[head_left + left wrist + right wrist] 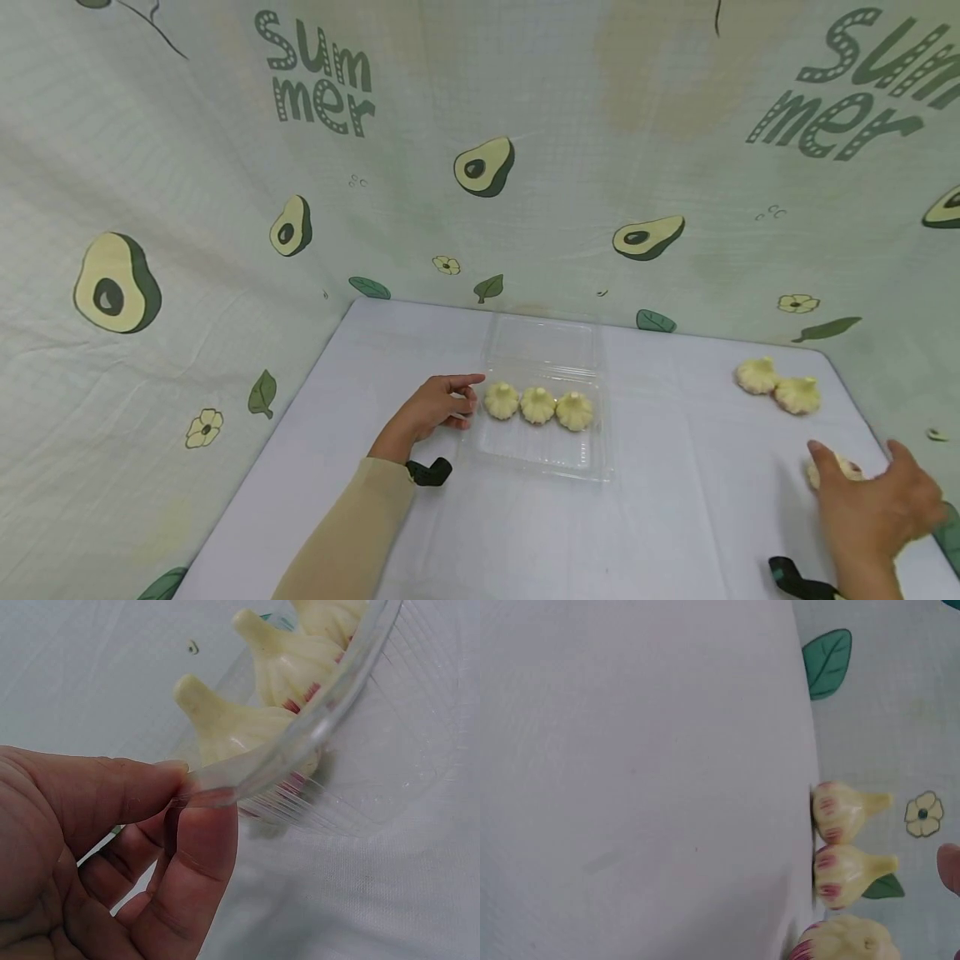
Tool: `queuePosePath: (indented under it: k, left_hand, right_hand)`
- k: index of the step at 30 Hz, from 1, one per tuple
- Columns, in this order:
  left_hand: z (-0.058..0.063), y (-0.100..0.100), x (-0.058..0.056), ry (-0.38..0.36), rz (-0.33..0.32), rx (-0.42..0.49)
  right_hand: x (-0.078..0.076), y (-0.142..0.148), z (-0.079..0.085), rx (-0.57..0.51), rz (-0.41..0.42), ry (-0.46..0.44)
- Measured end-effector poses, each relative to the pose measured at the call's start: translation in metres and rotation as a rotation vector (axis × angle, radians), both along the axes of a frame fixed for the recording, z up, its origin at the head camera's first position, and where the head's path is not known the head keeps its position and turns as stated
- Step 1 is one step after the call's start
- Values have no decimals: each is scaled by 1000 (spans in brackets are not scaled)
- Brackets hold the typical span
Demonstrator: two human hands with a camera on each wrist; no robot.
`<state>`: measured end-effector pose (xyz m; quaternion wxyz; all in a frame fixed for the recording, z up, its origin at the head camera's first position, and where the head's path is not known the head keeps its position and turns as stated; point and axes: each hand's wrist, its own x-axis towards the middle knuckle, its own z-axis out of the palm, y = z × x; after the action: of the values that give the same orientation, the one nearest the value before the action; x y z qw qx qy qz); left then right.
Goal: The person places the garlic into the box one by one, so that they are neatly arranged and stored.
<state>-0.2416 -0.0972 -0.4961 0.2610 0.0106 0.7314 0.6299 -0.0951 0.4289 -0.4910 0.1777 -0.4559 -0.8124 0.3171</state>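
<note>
My left hand (441, 406) pinches the left rim of a clear plastic clamshell container (517, 454) between thumb and fingers, as the left wrist view shows close up. Three pale garlic bulbs (537, 405) sit in a row inside, stems up, with purple streaks near their bases. The container's lid (545, 343) lies folded back behind them. Over at the right, my right hand (877, 504) hovers with thumb and fingers spread about another garlic bulb (849, 941). That bulb is partly hidden behind the thumb in the head view, and a gap shows between it and the forefinger.
Two more garlic bulbs (798, 395) stand side by side near the table's back right corner. A white cloth covers the table (667, 500). An avocado-print curtain (555, 225) hangs along its back and sides.
</note>
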Motion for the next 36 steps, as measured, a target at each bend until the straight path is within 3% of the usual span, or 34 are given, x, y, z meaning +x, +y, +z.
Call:
queuePosePath:
  k: [14, 36]
  left_hand:
    - [-2, 0, -1, -1, -1, 10]
    - [-1, 0, 1, 0, -2, 15]
  right_hand:
    - [0, 10, -20, -92, 7, -41]
    - [-3, 18, -42, 11, 181, 25]
